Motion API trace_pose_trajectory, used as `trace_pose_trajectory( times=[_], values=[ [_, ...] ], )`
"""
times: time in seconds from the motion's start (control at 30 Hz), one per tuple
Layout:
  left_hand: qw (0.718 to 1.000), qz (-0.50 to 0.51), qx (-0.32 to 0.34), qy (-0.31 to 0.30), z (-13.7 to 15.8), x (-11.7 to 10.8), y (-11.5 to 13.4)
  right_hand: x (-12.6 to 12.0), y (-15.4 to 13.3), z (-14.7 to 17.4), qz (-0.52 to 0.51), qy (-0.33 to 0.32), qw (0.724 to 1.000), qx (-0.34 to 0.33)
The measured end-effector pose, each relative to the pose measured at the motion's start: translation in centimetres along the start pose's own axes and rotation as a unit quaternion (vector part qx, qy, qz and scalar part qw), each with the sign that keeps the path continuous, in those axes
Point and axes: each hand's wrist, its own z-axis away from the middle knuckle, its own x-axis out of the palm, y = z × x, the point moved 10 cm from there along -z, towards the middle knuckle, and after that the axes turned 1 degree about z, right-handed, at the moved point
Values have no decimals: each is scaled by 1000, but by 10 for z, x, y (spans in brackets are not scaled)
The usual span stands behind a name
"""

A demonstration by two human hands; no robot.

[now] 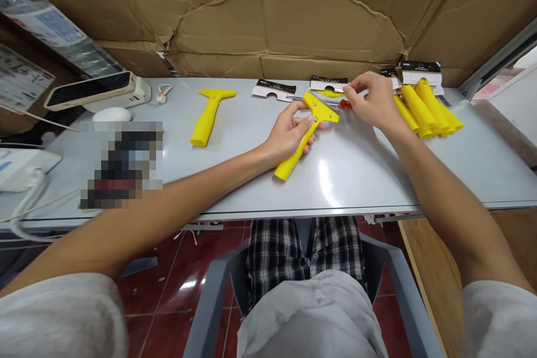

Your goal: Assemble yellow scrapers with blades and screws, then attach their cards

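A yellow scraper (321,107) with a flat T-shaped head and two small screws is gripped in my left hand (289,131), its handle slanting down toward the table edge. My right hand (373,100) is just right of the scraper's head, with thumb and forefinger pinched together; what they hold, if anything, is too small or hidden to tell. Below those fingertips shows a red screwdriver handle (345,104), with a thin metal shaft running left behind the scraper. Another yellow scraper (208,114) lies on the table to the left.
Black-and-white header cards (274,90) lie along the back. Several yellow handles (425,109) are piled at right. To the left are a phone (90,89) on a white charger, a white mouse (112,115), a blurred-out item (121,165) and a plastic bottle (59,28). Cardboard (285,22) stands behind.
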Motion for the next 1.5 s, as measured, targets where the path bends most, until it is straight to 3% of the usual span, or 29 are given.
trace_pose_trajectory(
  times=[0.13, 0.3, 0.47, 0.67, 0.77, 0.9, 1.0, 1.1, 1.2, 1.3, 1.5],
  values=[
    [1000, 5, -5, 15, 0, -2, 2, -10, 31, -12, 105, -60, 993, -15],
    [997, 39, -30, 64, -1, -9, 0, 6, 49, -7, 148, -162, 976, 12],
    [996, 40, -20, 72, 0, -10, 0, 13, 53, -7, 158, -168, 973, 6],
    [996, 40, -8, 80, 2, -11, 2, -1, 38, -7, 155, -181, 971, 9],
    [994, 49, -4, 96, 2, -13, 4, -20, 26, -8, 62, -141, 987, 44],
    [992, 54, 0, 117, 2, -16, 4, -53, 22, -14, -86, -6, 993, 75],
    [991, 58, 8, 117, 2, -17, 5, -78, 26, -19, -180, 124, 974, 65],
    [991, 64, 9, 115, 2, -17, 4, -91, 30, -23, -284, 201, 936, 51],
    [991, 68, 2, 113, 2, -16, 4, -95, 30, -27, -365, 237, 899, 48],
    [992, 68, -1, 110, 2, -15, 4, -98, 27, -28, -392, 256, 882, 41],
    [991, 65, -2, 120, 2, -16, 5, -98, 15, -25, -379, 239, 894, 23]
  ],
)
